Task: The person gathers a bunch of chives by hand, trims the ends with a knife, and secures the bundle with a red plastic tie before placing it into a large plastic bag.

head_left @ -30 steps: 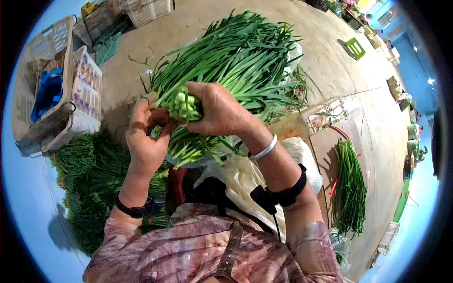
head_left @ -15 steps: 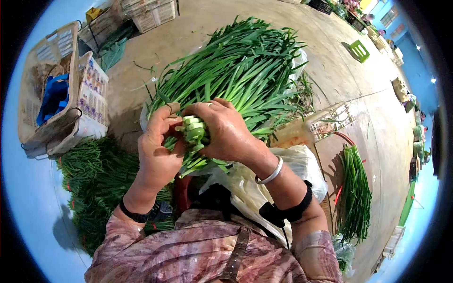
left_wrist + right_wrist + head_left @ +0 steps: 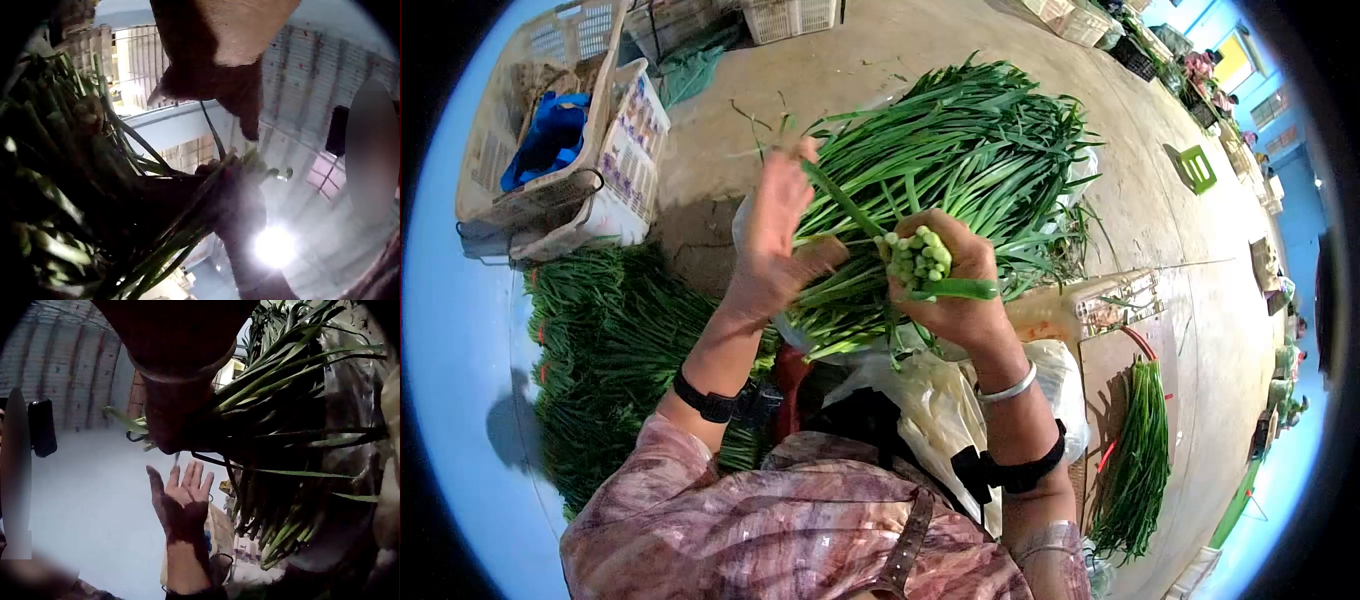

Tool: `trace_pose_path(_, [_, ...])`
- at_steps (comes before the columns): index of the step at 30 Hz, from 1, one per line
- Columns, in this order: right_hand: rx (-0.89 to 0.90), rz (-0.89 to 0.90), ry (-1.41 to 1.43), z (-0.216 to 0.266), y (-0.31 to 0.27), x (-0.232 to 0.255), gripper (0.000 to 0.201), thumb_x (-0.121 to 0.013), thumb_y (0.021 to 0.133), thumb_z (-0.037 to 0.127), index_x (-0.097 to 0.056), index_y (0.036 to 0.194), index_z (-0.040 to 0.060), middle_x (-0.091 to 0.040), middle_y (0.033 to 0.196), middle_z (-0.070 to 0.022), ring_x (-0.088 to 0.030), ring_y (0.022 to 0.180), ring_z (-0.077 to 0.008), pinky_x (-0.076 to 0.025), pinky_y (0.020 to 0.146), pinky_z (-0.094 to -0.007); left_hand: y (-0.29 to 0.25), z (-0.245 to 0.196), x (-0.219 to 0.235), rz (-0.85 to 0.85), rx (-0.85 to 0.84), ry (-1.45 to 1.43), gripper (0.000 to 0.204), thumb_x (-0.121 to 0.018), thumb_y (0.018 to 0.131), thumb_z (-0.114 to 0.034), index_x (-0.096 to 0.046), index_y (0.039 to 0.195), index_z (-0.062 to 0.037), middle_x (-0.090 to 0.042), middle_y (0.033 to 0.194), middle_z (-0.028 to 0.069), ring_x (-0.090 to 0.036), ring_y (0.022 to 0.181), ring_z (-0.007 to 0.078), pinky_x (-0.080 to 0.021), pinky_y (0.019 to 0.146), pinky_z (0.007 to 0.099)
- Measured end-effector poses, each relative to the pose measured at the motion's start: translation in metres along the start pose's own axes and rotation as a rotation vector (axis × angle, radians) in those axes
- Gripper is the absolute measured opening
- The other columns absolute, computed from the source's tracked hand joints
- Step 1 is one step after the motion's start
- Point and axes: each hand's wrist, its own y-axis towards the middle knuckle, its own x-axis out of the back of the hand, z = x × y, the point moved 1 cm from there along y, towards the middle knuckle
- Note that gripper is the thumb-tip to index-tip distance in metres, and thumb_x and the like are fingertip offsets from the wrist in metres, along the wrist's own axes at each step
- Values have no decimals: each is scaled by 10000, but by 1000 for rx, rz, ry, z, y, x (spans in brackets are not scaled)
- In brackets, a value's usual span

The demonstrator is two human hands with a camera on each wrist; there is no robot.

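Observation:
In the head view my right hand [image 3: 965,275] grips a bundle of garlic chives [image 3: 922,257], its cut stem ends facing up. A single flat leaf [image 3: 842,198] runs from the bundle toward my left fingertips, and another green strip lies across the bundle's near side. My left hand [image 3: 775,230], blurred, is to the left of the bundle. The right wrist view shows the left palm [image 3: 184,509] with fingers straight and spread, apart from the bundle. Beneath both hands spreads a large pile of loose garlic chives [image 3: 980,140] on plastic sheeting.
Several bundles [image 3: 615,370] are heaped at the left, some with red ties. Another bundle [image 3: 1135,455] lies on a board at the right beside red strips. Plastic crates [image 3: 625,150] stand at the upper left, and a green stool [image 3: 1197,170] is farther back.
My left hand has moved away from the bundle to the left, its fingers straightening. The right hand still holds the bundle. A leaf now stretches out between bundle and left fingertips.

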Motion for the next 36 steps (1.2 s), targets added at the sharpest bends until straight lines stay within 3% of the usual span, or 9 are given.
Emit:
trace_pose_path(3, [-121, -14, 77, -3, 0, -2, 348, -694, 569, 82, -593, 901, 66, -628, 813, -86, -604, 793, -287, -446, 784, -351, -3, 3, 6, -458, 35, -385, 1057, -826, 674, -300, -162, 1430, 24, -230, 1479, 186, -205, 1382, 297, -159, 1113, 446])
trace_pose_path(7, [-93, -48, 54, -2, 3, -2, 331, -694, 569, 85, -601, 886, 61, -627, 793, -91, -611, 758, -291, -469, 741, -349, -8, 10, -20, 133, -134, 530, 1188, -805, 629, -470, -81, 1449, -8, -157, 1490, 228, -142, 1386, 391, -132, 1099, 536])
trace_pose_path(8, [-34, 4, -59, -4, 2, 1, 249, -691, 683, 40, -580, 904, 19, -653, 775, -44, -622, 718, -87, -511, 667, -244, -9, 7, -30, 193, -62, 773, 1226, -797, 588, -531, -88, 1451, -24, -140, 1487, 239, -120, 1381, 419, -125, 1088, 566])
trace_pose_path(9, [-39, 4, -58, -5, 2, 2, 249, -691, 683, 40, -580, 904, 19, -653, 775, -44, -622, 718, -87, -511, 667, -244, -12, 7, -36, 257, 11, 1013, 1266, -789, 548, -592, -95, 1452, -40, -123, 1485, 249, -97, 1376, 446, -118, 1078, 596])
trace_pose_path(15, [-156, -58, 124, 8, -3, 15, 278, -693, 669, 24, -582, 924, 13, -656, 848, -49, -618, 766, -97, -513, 689, -254, -16, 61, -39, 400, 82, 1051, 1343, -800, 476, -628, -70, 1467, -90, -54, 1505, 235, -37, 1388, 441, -46, 1048, 658])
trace_pose_path(22, [2, -394, -16, 36, -6, 69, 231, -730, 699, 54, -595, 886, 56, -610, 777, -13, -567, 687, -91, -483, 635, -241, -20, 65, -38, 366, 131, 977, 1382, -785, 458, -651, -47, 1470, -67, -47, 1513, 226, -19, 1404, 396, -36, 1068, 621])
trace_pose_path(25, [-200, -710, 91, 27, -18, 118, 367, -758, 692, 76, -553, 997, 70, -599, 849, -53, -584, 775, -151, -502, 745, -312, -20, 66, -37, 376, 140, 1013, 1345, -775, 481, -646, -76, 1469, -61, -55, 1512, 230, -32, 1404, 395, -34, 1069, 618])
trace_pose_path(27, [149, -425, 393, 29, -27, 169, 375, -672, 761, 92, -508, 1094, 46, -615, 946, -141, -622, 905, -288, -474, 910, -495, -20, 67, -40, 366, 145, 1008, 1303, -770, 506, -626, -101, 1467, -55, -60, 1512, 232, -39, 1404, 394, -29, 1071, 613])
trace_pose_path(36, [-24, -662, 503, 20, -54, 191, 339, -626, 792, 109, -526, 1094, -10, -627, 977, -193, -609, 958, -334, -460, 923, -476, -8, 15, -46, 327, -25, 1081, 1239, -824, 483, -544, -204, 1452, -83, -157, 1499, 196, -120, 1400, 363, -130, 1047, 630])
